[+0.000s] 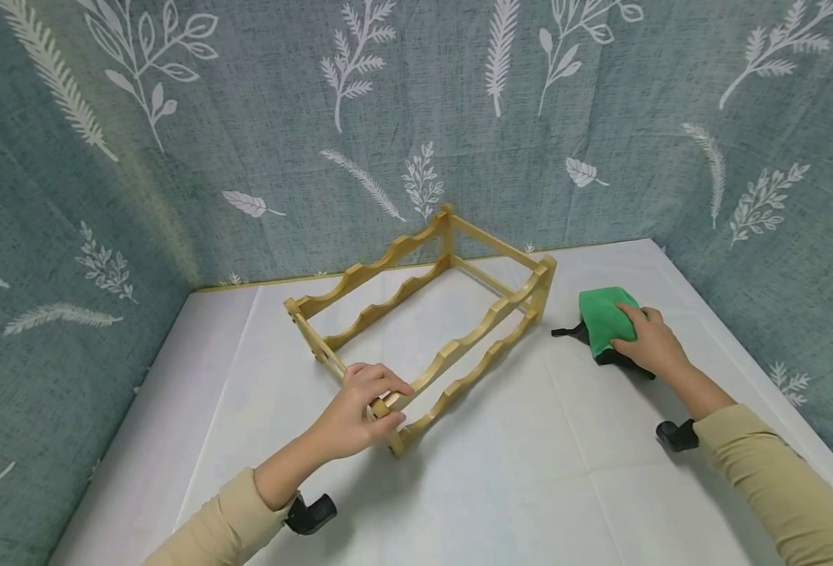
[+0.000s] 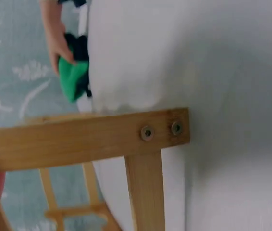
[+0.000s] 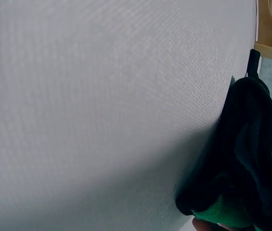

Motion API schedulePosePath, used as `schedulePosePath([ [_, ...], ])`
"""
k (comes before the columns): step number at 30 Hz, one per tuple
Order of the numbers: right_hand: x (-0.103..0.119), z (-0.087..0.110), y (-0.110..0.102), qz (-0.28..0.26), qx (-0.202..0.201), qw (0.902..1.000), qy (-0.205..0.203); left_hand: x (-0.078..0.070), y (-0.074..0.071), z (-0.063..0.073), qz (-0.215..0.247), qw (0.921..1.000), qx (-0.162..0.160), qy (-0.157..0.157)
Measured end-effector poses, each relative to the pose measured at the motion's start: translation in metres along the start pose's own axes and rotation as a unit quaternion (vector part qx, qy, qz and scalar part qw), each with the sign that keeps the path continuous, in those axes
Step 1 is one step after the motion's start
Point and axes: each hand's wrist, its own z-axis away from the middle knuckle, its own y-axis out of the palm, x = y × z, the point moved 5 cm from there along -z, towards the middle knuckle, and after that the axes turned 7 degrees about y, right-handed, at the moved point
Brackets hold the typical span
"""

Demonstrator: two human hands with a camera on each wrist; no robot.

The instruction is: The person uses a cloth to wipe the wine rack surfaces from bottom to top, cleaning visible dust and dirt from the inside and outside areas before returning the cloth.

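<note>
A light wooden rack (image 1: 452, 350) with wavy scalloped rails stands at an angle on the white-covered table. My left hand (image 1: 360, 405) grips its near corner, thumb below the upper rail and fingers over the top. The left wrist view shows the end bar (image 2: 78, 142) with two bolts close up; only bits of that hand show at the left edge. Off to the right, my right hand (image 1: 651, 343) holds a green and black cloth (image 1: 603, 318), fingers spread over its green side. The cloth's dark folds (image 3: 249, 139) and a strap fill the right wrist view's lower right.
Patterned grey-green curtains (image 1: 282, 157) enclose the table (image 1: 515, 472) at the back and both sides. Each wrist carries a small black camera, the left one (image 1: 310, 515) and the right one (image 1: 677, 435), below tan sleeves.
</note>
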Motion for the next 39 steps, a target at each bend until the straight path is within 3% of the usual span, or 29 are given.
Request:
schedulePosePath([
  [7,-0.002,0.001,-0.002,-0.002,0.005,1.0,0.002,0.018,-0.017,0.0,0.029,0.9969,0.06,0.042],
  [15,-0.002,0.001,-0.001,0.002,0.006,0.9999,0.015,0.038,-0.041,-0.005,0.067,0.9861,0.151,0.011],
  [26,-0.002,0.0,0.001,0.001,0.004,0.9999,0.009,0.068,-0.067,-0.004,0.075,0.9868,0.143,-0.012],
  [33,-0.001,0.001,0.0,-0.001,-0.002,1.0,0.004,0.084,-0.072,-0.01,0.117,0.9836,0.132,-0.039],
  [39,-0.001,0.001,0.001,0.0,0.0,1.0,0.001,0.088,-0.072,-0.013,0.119,0.9838,0.13,-0.03],
])
